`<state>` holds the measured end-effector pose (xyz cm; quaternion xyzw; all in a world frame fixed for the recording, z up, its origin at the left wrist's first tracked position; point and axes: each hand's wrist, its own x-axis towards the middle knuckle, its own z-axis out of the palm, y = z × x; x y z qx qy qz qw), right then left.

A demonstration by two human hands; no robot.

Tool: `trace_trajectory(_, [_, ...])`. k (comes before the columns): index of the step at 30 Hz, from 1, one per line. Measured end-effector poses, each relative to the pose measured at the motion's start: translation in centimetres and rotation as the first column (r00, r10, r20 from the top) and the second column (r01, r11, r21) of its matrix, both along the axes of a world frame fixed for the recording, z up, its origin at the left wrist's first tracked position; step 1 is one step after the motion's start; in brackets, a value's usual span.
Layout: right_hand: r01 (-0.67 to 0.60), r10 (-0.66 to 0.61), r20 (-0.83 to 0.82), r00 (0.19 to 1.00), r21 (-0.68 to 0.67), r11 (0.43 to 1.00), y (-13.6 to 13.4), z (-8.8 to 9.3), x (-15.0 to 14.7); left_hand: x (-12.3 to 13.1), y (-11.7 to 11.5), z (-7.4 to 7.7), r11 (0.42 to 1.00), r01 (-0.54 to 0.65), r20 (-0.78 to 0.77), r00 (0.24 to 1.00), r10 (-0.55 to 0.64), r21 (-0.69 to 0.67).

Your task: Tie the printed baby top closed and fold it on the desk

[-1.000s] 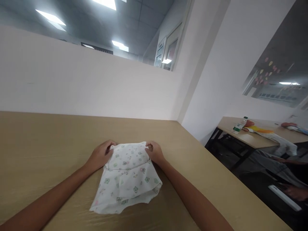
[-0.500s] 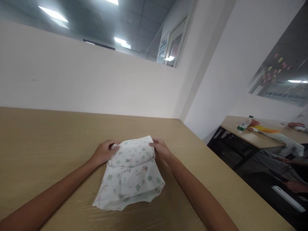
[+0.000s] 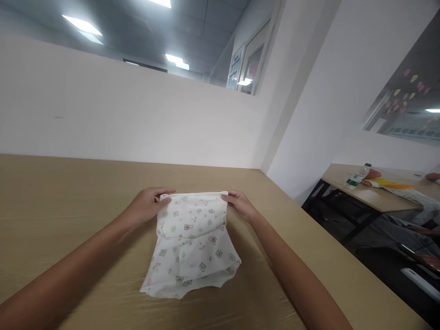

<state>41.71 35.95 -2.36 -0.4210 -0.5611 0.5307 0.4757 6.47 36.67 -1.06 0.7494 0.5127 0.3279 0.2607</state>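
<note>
Pinching the far left corner of the small printed white garment [image 3: 192,243] between thumb and fingers of the left hand [image 3: 147,206], curled closed on the fabric. Gripping the far right corner likewise with the right hand [image 3: 240,205], stretching the top hem straight between both. Lying partly folded on the tan wooden table [image 3: 68,201], near edge rumpled toward the body. Standing well apart on a second table [image 3: 360,195] at right: a plastic bottle [image 3: 357,176] beside some yellow cloth [image 3: 392,184].
</note>
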Motion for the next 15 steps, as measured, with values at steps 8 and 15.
trace_trajectory(8, [-0.282,0.196,0.504,0.841,0.099,0.954,-2.6,5.4,1.4,-1.0,-3.0,4.7,0.974,0.223,-0.211,0.951,-0.225,-0.035])
trace_trajectory(15, [-0.546,0.386,0.819,0.425,-0.108,0.831,-6.9,10.2,-0.2,-0.1,-7.5,7.1,0.913,0.371,-0.428,0.807,-0.407,-0.167])
